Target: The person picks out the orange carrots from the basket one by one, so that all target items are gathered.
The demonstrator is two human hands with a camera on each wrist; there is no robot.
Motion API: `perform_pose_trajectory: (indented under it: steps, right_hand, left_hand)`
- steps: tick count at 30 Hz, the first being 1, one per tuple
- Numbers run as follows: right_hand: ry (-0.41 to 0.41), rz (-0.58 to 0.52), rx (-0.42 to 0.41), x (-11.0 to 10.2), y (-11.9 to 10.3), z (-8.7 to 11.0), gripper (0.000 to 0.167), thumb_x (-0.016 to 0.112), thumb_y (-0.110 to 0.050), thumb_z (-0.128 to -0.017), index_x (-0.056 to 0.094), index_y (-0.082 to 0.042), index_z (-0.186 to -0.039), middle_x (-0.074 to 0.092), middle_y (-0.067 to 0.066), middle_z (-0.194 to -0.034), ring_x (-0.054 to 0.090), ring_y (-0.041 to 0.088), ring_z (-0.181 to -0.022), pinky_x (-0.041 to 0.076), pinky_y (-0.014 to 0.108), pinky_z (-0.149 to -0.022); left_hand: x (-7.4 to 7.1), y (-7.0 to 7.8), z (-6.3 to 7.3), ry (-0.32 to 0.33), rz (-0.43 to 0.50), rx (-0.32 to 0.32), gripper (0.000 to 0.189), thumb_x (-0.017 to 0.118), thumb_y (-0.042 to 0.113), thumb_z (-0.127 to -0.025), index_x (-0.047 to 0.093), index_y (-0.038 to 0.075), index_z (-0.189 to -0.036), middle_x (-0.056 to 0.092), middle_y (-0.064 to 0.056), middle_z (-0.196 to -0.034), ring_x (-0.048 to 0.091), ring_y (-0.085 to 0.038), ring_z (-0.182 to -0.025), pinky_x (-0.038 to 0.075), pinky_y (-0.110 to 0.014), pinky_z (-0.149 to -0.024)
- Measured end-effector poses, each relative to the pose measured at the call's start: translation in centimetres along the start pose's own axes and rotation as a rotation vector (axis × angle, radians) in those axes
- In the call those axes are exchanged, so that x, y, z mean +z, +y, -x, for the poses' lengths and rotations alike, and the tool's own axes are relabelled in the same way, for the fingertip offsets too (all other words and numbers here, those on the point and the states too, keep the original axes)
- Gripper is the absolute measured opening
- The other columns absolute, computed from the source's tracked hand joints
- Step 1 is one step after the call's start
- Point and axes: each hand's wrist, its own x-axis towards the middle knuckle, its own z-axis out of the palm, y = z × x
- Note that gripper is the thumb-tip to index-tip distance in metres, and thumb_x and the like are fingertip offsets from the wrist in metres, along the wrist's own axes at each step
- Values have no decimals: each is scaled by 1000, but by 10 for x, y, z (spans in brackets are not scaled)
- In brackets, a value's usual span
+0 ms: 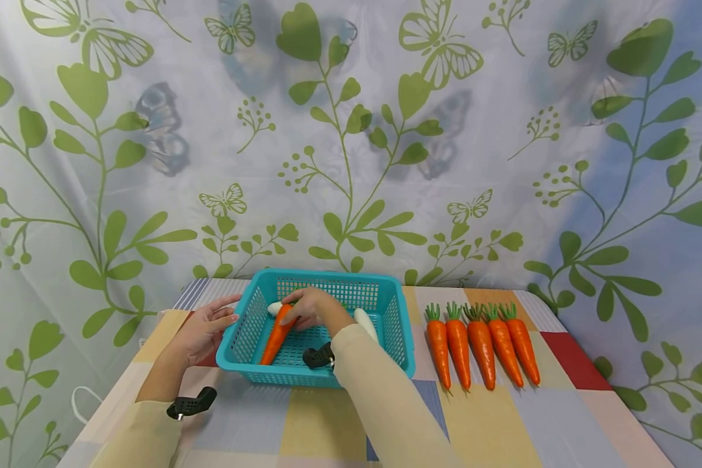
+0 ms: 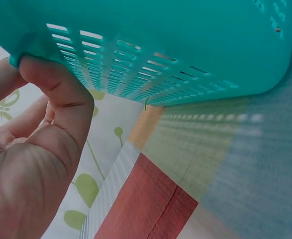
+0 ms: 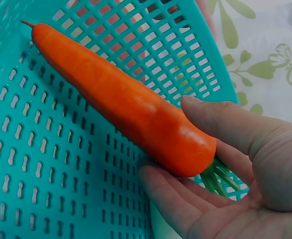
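A turquoise plastic basket [image 1: 317,378] with perforated walls stands on the table. Inside its left part my right hand [image 1: 316,309] grips an orange carrot [image 1: 278,335] near its green-topped thick end. In the right wrist view the thumb lies on one side of the carrot [image 3: 121,102] and the fingers on the other, its thin tip toward a basket corner. My left hand [image 1: 205,328] pinches the basket's left rim; the left wrist view shows the thumb [image 2: 41,74] right at that rim. White vegetables lie in the basket, one [image 1: 365,323] right of my right hand, another [image 1: 274,308] behind the carrot.
Several carrots [image 1: 481,348] lie side by side on the table to the right of the basket, green tops toward the back. A patchwork cloth [image 1: 322,422] covers the table. Behind it hangs a curtain [image 1: 351,162] with leaves and butterflies. A white cable [image 1: 82,403] loops at the left edge.
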Motion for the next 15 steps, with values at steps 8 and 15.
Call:
perform_pose_trajectory:
  steps: [8, 15]
  right_hand:
    - [6, -1, -24, -5, 1, 6, 61, 84, -1, -82, 63, -12, -138, 62, 16, -123, 72, 27, -96, 59, 47, -97]
    - [5, -68, -45, -9, 3, 7, 61, 82, 4, -82, 62, -9, -138, 62, 17, -119, 71, 30, -96, 58, 52, -99]
  left_hand:
    - [0, -1, 0, 10, -23, 1, 70, 60, 22, -105, 22, 6, -162, 63, 4, -111, 70, -16, -107, 60, -39, -95]
    - [1, 0, 1, 11, -5, 3, 69, 59, 20, -105, 22, 5, -161, 63, 3, -110, 70, -11, -101, 61, -37, -94]
